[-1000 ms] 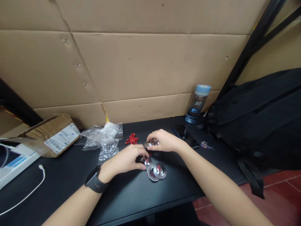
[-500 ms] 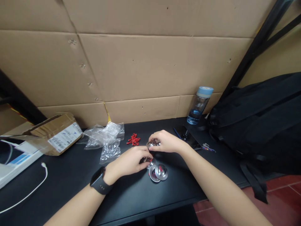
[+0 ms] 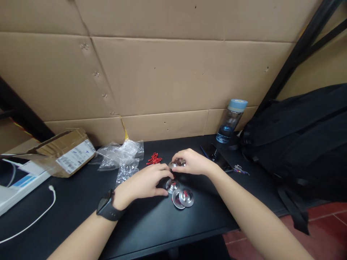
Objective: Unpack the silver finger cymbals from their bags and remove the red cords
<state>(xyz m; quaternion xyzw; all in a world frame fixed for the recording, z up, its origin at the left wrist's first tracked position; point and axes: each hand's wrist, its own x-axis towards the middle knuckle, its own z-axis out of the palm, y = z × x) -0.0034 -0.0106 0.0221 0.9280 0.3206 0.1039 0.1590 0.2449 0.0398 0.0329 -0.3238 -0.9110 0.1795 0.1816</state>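
Note:
My right hand (image 3: 191,161) has its fingers curved round a small metal cymbal (image 3: 173,165) on the black table. Just left of it, my left hand (image 3: 153,180) wears a black watch (image 3: 110,206) at the wrist. Its thumb and fingers are apart, with a second cymbal (image 3: 172,186) with red cord lying beside the fingertips. Nearer to me, two more cymbals lie overlapping, the upper cymbal (image 3: 186,197) showing a red cord at its dome. Beyond my left hand is a bunch of red cords (image 3: 154,159).
Clear plastic bags (image 3: 121,155) and an opened cardboard box (image 3: 72,153) lie at left, near a power strip (image 3: 29,184) and white cable (image 3: 51,209). Back right stand a water bottle (image 3: 230,122) and black backpack (image 3: 300,141). A phone (image 3: 217,157) and keys (image 3: 240,169) lie before them.
My left hand has let go of the cymbal and drawn slightly left, its fingers spreading. The right hand has stayed at its cymbal.

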